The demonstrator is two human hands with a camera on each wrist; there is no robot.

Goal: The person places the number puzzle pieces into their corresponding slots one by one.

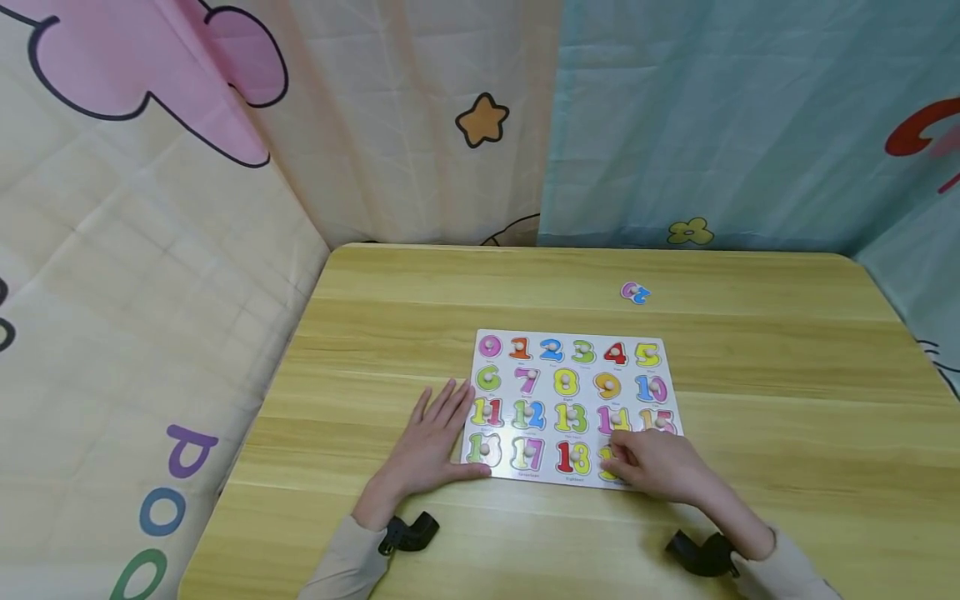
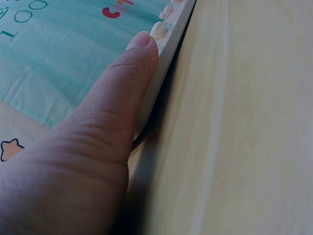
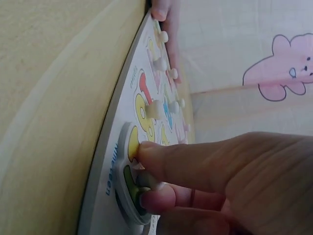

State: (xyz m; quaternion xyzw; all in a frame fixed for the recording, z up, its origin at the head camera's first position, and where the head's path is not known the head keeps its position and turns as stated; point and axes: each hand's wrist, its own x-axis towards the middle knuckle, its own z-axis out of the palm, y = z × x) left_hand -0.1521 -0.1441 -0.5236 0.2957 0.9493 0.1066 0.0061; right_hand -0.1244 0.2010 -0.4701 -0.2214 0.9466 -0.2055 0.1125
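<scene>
A white number puzzle board point(image 1: 545, 400) lies on the table, its rows filled with colourful knobbed number pieces. My left hand point(image 1: 427, 446) rests at its left side, fingers straight along the edge. In the left wrist view the thumb point(image 2: 132, 73) lies against the board's near edge. At the near right corner my right hand point(image 1: 660, 467) pinches the knob of the number 19 piece point(image 3: 131, 183). That piece, yellow and green, sits over the word Nineteen with its rim standing above the board's face. In the head view the fingers hide most of it.
Beyond the board, near the table's far edge, lies a loose pink-and-blue number piece point(image 1: 636, 292). The wooden table point(image 1: 360, 333) meets printed curtains point(image 1: 420, 167) at the back and left. A black wrist camera point(image 1: 408, 533) sits on each forearm.
</scene>
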